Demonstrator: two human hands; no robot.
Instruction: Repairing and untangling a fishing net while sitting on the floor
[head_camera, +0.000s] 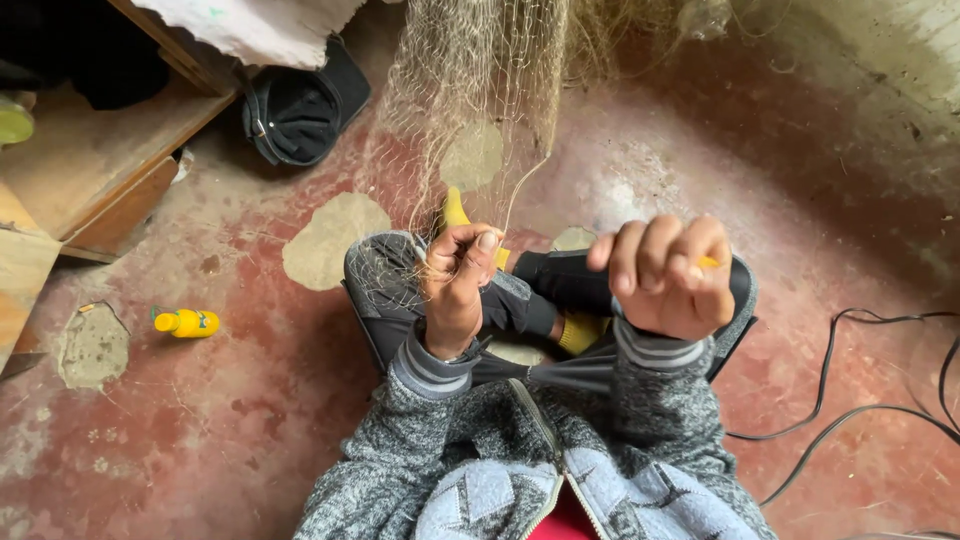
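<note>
A fine pale fishing net (480, 90) hangs down from the top of the view onto my crossed legs. My left hand (455, 275) pinches a strand of the net between thumb and fingers, just above my left knee. My right hand (665, 275) is a closed fist around a small yellow tool (708, 262), of which only the tip shows at the right of the fist. A thin thread runs from the net down toward my hands. I sit on the floor in a grey knitted jacket, with yellow footwear (456, 210) showing under the net.
A small yellow bottle (187, 323) lies on the worn red floor (250, 430) at left. A dark bag (300, 105) rests beside wooden furniture (95, 165) at top left. Black cables (850, 400) loop across the floor at right. A rough wall (890, 60) rises at top right.
</note>
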